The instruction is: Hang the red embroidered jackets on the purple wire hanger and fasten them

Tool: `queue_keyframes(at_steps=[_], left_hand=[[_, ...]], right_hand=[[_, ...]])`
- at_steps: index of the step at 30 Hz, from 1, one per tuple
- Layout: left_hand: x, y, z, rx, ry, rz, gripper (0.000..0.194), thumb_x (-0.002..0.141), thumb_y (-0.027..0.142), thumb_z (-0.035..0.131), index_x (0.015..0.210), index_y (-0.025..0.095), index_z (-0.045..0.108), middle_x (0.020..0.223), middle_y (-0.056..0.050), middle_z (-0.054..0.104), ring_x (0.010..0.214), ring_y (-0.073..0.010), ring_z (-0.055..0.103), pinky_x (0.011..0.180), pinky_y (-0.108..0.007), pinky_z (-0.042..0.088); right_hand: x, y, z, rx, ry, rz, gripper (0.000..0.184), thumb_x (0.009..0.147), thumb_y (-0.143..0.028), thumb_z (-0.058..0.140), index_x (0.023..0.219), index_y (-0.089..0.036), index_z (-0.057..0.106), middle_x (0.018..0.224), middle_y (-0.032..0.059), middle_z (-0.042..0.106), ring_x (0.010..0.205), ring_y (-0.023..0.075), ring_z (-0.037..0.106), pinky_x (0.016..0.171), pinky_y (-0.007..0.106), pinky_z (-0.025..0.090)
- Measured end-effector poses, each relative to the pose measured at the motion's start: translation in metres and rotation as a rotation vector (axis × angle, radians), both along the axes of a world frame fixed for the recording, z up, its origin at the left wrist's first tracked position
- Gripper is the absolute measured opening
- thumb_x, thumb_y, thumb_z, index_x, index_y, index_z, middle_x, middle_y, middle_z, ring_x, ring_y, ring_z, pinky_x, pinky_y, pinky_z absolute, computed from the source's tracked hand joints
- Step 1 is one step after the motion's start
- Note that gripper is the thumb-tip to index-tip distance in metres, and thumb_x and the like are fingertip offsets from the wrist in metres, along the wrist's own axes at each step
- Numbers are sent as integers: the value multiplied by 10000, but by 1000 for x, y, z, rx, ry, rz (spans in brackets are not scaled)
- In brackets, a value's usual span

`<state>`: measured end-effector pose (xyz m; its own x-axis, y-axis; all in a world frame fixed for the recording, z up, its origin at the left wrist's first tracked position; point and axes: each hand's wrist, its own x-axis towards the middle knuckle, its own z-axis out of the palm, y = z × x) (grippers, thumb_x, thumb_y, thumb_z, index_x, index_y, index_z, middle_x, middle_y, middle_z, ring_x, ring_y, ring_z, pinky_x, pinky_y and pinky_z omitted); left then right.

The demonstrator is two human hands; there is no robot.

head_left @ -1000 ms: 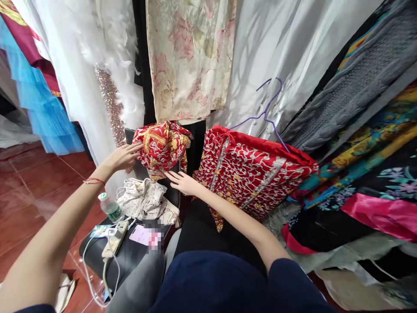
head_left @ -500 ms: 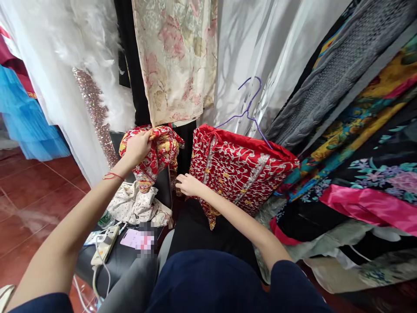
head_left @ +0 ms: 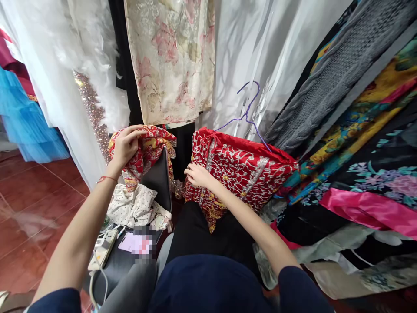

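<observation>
Red cloth (head_left: 150, 150) has slid left across the chair (head_left: 159, 176) above tiles (head_left: 24, 221), left hand (head_left: 124, 147) gripping it, right hand (head_left: 198, 175) curled, grip unclear.

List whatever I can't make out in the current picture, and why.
All in the head view:
Left hand, palm side: hidden by its back; grip on the bundled red garment unclear.
Right hand, palm side: turned away; grip unclear.
Purple hanger, lower ends: hidden by the embroidered red piece.
Pink flat item, right part: pixelated.
Floral cloth, top: cut off by upper edge.
</observation>
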<state>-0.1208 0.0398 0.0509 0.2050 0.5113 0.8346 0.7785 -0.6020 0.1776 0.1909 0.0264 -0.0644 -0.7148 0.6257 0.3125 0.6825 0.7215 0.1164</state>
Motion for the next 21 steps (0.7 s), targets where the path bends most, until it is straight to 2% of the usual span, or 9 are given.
queue_keyframes(at_steps=[3,6,8,11,14,16,18,21], left_hand=[[13,-27,-1,-49,-79,-219,291,830,229,527,1055,231,711,1180,-58,710,1169,-244,637,1086,-452,467],[18,-36,1,-250,-290,-347,392,898,377,459,1205,211,639,1106,-98,730,1066,-276,692,948,-482,557],[18,-30,2,-320,-444,-268,457,944,415,356,1319,239,549,1203,-112,698,1102,-278,682,868,-456,589],[12,-8,-4,-299,-511,-68,475,934,379,376,1387,270,467,1388,-108,598,1261,-238,594,983,-414,546],[-1,13,-20,-413,-387,-103,571,863,463,494,1381,222,484,1421,-130,573,1314,-250,548,1115,-428,450],[-10,25,-32,-515,-278,-155,721,787,579,573,1395,200,488,1455,-148,543,1345,-292,516,1141,-452,419],[-16,32,-39,-549,-209,-139,812,763,646,573,1425,187,473,1497,-164,498,1370,-316,488,1149,-465,401],[-17,35,-42,-474,-93,-28,695,853,606,473,1413,196,506,1540,-155,449,1443,-309,393,1195,-494,306]], right_hand=[[-9,2,9,1,50,-29,255,972,-201,435,1153,-151,607,1152,125,605,1057,229,566,915,355,441],[-24,3,26,17,148,-96,325,980,-228,408,1262,-119,527,1225,156,577,1102,256,564,950,384,453],[-35,5,43,23,259,-168,382,989,-270,391,1314,-85,463,1266,185,549,1112,272,570,943,387,473],[-49,9,70,31,376,-277,475,979,-265,372,1405,-57,348,1346,221,484,1124,288,583,919,390,509],[-56,11,91,80,387,-217,584,918,-150,371,1492,-107,272,1431,189,443,1192,282,557,973,408,508],[-58,12,98,95,380,-111,615,887,-100,365,1498,-142,316,1425,147,480,1231,264,536,1018,406,493],[-59,12,101,77,393,-68,586,907,-122,369,1492,-166,358,1385,127,521,1209,255,549,984,388,517],[-64,14,103,31,397,-134,492,965,-212,388,1455,-208,433,1311,118,549,1079,240,604,840,345,565]])
